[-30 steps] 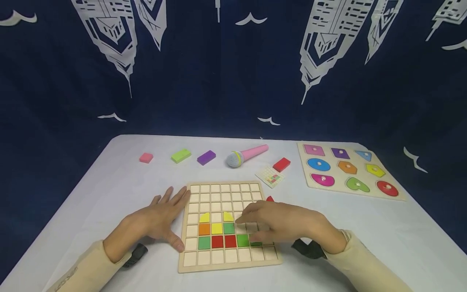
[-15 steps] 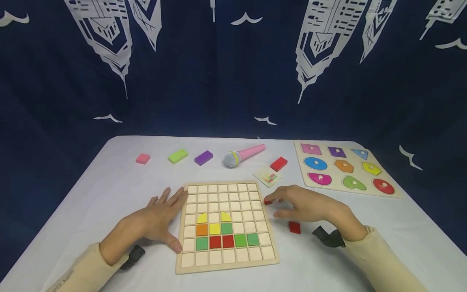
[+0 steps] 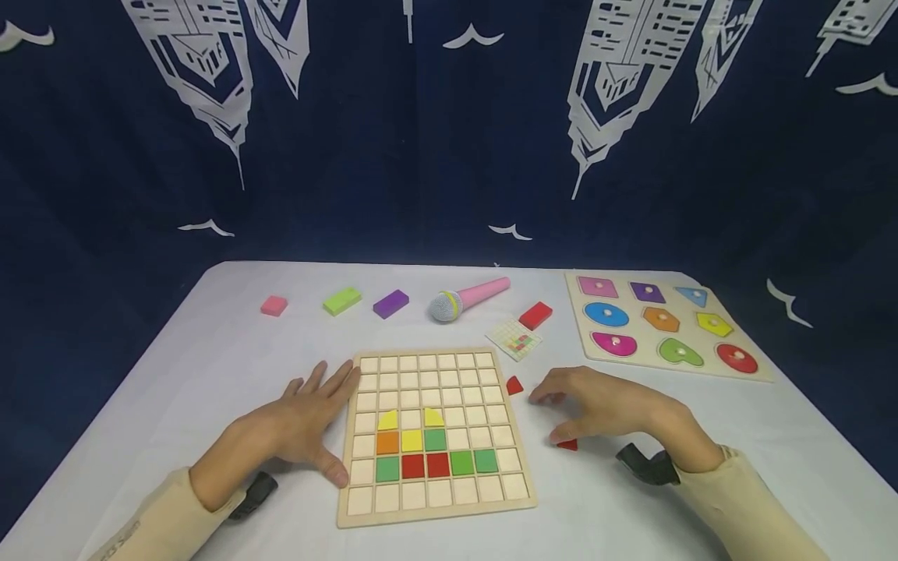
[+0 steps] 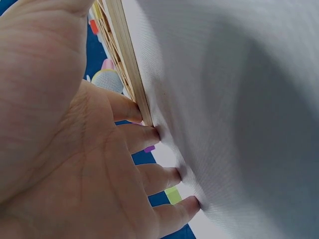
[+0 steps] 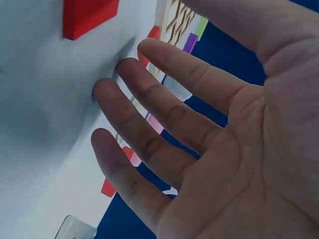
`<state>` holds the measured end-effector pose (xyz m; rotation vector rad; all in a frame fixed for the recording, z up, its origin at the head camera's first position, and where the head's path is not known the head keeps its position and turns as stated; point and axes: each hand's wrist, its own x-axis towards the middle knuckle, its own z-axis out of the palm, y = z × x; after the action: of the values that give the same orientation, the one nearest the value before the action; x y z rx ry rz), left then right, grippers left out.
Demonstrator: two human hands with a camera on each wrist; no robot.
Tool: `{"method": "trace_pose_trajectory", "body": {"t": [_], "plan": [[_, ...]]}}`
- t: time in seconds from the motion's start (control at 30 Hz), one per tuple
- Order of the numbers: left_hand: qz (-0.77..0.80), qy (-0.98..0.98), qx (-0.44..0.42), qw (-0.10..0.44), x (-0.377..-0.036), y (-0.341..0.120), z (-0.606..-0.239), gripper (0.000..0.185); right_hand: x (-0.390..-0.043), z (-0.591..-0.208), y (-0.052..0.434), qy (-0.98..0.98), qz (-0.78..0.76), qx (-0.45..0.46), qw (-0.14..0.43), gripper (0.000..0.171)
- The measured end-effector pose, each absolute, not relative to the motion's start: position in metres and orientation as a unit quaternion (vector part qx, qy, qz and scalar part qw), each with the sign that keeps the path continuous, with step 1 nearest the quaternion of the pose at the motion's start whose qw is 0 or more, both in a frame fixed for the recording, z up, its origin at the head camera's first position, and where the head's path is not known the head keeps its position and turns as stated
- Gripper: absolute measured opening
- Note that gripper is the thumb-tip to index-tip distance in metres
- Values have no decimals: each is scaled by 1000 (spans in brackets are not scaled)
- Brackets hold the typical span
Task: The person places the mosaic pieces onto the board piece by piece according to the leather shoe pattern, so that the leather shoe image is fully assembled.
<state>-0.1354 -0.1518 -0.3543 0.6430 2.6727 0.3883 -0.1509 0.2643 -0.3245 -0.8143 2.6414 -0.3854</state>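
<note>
On the white table (image 3: 210, 366) lies the square wooden grid board (image 3: 428, 499); the left hand (image 3: 298, 425) rests flat, fingers straight, bracing its edge; the right hand (image 3: 610, 405) hovers relaxed, holding nothing, over a small red square tile (image 3: 567, 445); best pinched by its edges.

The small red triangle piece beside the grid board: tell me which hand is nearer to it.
Right. The right hand hovers just right of the red triangle piece, fingertips close by. The left hand lies flat across the grid board, at its left edge.

Both hands lie palm-down with fingers straight, left (image 3: 302, 425) spread, right (image 3: 603, 405) hovering
</note>
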Motion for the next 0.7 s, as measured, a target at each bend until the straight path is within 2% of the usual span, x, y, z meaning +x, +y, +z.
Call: {"method": "trace_pose_trajectory", "body": {"t": [0.13,0.27,0.43,0.7], "plan": [[134,947,230,180,-136,-151,-355,149,-148,-325,261,938,-135,-257,192,53],[136,947,230,179,-135,-152,-355,149,-146,-326,259,944,-122,-232,199,42],[139,945,234,179,-134,-152,-355,148,-147,-328,261,942,-125,-241,196,27],[135,947,232,176,-135,-152,-356,148,-150,-331,252,941,-116,-269,170,24]]}}
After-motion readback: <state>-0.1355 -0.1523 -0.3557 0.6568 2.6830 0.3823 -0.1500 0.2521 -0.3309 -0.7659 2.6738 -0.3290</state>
